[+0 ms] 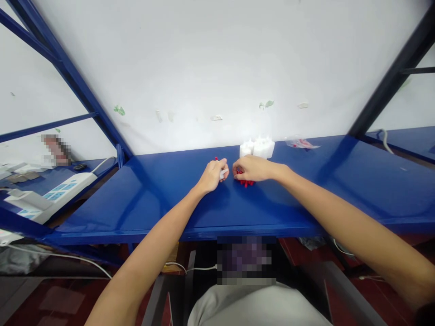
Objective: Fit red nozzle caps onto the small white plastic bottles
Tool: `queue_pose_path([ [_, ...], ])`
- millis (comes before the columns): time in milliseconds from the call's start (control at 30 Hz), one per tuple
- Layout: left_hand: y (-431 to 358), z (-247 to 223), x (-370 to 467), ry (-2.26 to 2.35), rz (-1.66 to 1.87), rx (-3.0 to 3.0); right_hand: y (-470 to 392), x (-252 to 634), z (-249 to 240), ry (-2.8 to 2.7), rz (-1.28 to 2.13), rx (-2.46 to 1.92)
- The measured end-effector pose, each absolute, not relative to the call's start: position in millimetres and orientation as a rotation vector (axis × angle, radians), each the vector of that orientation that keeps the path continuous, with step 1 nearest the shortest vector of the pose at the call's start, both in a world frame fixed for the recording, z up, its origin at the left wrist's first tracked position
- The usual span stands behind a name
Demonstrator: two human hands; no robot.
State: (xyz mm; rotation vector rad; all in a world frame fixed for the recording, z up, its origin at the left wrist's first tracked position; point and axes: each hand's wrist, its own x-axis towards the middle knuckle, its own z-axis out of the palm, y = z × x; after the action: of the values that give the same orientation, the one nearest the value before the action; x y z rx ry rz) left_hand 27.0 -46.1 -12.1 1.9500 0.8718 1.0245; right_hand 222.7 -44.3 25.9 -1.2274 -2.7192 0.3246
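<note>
My left hand (pixel 213 175) is closed around a small white plastic bottle (pixel 223 174); most of it is hidden by the fingers. Just beyond that hand a small red cap (pixel 216 158) shows, and I cannot tell whether it is on the bottle or on the table. To the right, my right hand (pixel 249 168) bends down over a small pile of red caps (pixel 246 183), thumb and fingers curled together with red showing between them. Right behind this hand stands a group of white bottles (pixel 261 147) with pointed tips, partly covered by it.
A clear plastic bag (pixel 302 143) with red bits lies at the back right of the blue table (pixel 163 194). Blue frame posts (pixel 102 127) rise on the left, a dark post (pixel 380 81) on the right. A white power strip (pixel 64 192) sits at the left.
</note>
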Motion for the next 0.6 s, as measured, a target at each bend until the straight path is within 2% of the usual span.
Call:
queue_pose_path([
  [167,-45,-14,28,0.948,0.983,1.965,-38,220,19,-2.662,0.4,-1.241],
  [400,-41,-15,31,0.958,1.109,1.857,-37,212,18,-2.552,0.383,-1.165],
  [600,-46,-14,34,0.913,1.115,1.67,-41,214,28,-2.148,0.556,-1.017],
])
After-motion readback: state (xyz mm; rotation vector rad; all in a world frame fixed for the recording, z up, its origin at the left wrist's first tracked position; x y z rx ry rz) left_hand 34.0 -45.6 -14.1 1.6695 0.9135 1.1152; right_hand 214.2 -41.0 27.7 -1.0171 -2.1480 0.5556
